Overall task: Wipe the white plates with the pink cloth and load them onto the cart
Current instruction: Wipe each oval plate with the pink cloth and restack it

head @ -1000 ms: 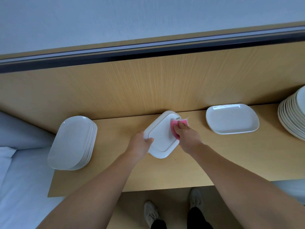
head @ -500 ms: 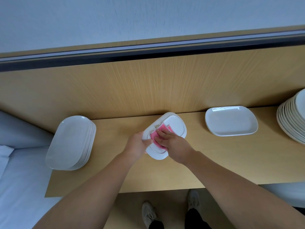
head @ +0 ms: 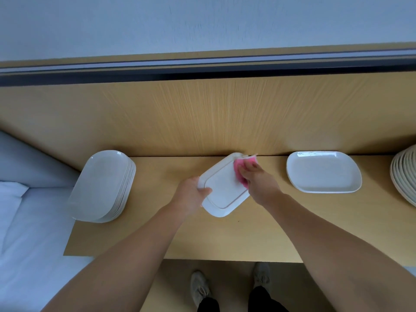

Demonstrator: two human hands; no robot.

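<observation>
A white rectangular plate (head: pixel 221 190) is held tilted above the middle of the wooden table (head: pixel 258 235). My left hand (head: pixel 191 195) grips its left edge, thumb on top. My right hand (head: pixel 258 181) presses the pink cloth (head: pixel 239 171) against the plate's upper right part; the fingers cover most of the cloth. A stack of several white plates (head: pixel 104 185) stands at the table's left end. A short stack of white plates (head: pixel 323 171) lies to the right.
Another pile of round white plates (head: pixel 405 174) shows at the right edge, partly cut off. A wooden back panel (head: pixel 202 118) rises behind the table. A white bed (head: pixel 27 233) lies to the left. No cart is in view.
The cloth and my right hand slid from the plate's lower left back up to its upper right corner. The plate shifted a little in my left hand's grip.
</observation>
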